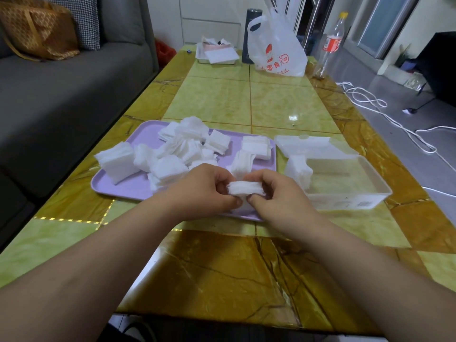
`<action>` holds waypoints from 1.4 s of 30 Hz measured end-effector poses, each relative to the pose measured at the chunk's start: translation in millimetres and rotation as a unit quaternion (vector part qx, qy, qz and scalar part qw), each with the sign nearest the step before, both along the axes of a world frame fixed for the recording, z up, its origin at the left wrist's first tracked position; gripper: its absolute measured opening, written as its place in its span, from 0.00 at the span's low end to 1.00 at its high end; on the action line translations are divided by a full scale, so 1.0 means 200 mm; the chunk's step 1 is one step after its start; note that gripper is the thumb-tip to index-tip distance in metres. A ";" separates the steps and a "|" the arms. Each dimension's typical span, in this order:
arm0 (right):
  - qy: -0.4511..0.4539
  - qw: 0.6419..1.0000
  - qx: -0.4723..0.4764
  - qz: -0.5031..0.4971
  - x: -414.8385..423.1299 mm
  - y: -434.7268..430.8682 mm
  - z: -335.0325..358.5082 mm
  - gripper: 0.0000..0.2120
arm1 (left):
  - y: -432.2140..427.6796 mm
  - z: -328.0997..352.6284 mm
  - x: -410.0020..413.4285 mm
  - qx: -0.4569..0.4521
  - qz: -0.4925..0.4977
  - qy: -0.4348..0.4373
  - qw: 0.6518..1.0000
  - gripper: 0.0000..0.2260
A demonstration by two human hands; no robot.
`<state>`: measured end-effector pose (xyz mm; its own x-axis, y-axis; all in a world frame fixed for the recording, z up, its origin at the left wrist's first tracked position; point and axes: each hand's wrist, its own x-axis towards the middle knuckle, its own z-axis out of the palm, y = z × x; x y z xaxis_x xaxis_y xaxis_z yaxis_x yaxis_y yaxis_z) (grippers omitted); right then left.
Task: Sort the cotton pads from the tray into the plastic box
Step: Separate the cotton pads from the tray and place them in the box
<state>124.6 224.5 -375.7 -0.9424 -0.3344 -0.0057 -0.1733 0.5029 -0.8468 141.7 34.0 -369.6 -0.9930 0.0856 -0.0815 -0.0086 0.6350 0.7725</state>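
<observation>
both hands meet over the near edge of the lilac tray: the left hand and the right hand each pinch one end of a small stack of cotton pads, fingers above and thumbs below, holding it level between them. loose heaps of cotton pads lie scattered across the tray. just beside the tray, to the right, sits the clear plastic box, its lid tipped back, with one upright bundle of pads at its left end. further along the green and amber surface stand a white carrier bag and a plastic bottle.
</observation>
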 end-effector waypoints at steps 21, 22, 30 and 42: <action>-0.122 0.969 -0.196 -0.090 -0.04 0.00 0.02 0.11 | 0.00 0.03 0.00 0.089 0.071 -0.023 0.993 0.11; -0.135 0.962 -0.214 -0.107 -0.05 0.01 0.02 0.11 | 0.01 0.04 0.00 0.104 0.088 -0.028 0.990 0.09; -0.120 0.956 -0.233 -0.130 -0.05 0.01 0.01 0.07 | 0.07 0.09 0.02 0.313 0.140 -0.118 0.932 0.08; -0.048 0.968 -0.197 -0.145 -0.05 -0.01 0.00 0.08 | 0.05 0.08 0.03 0.277 0.130 -0.064 0.950 0.17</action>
<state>115.4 222.7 -376.5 -0.9985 -0.0503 -0.0226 0.0147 0.1526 -0.9882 147.0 44.7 -353.1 -0.9712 -0.0961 -0.2179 -0.2268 0.0943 0.9694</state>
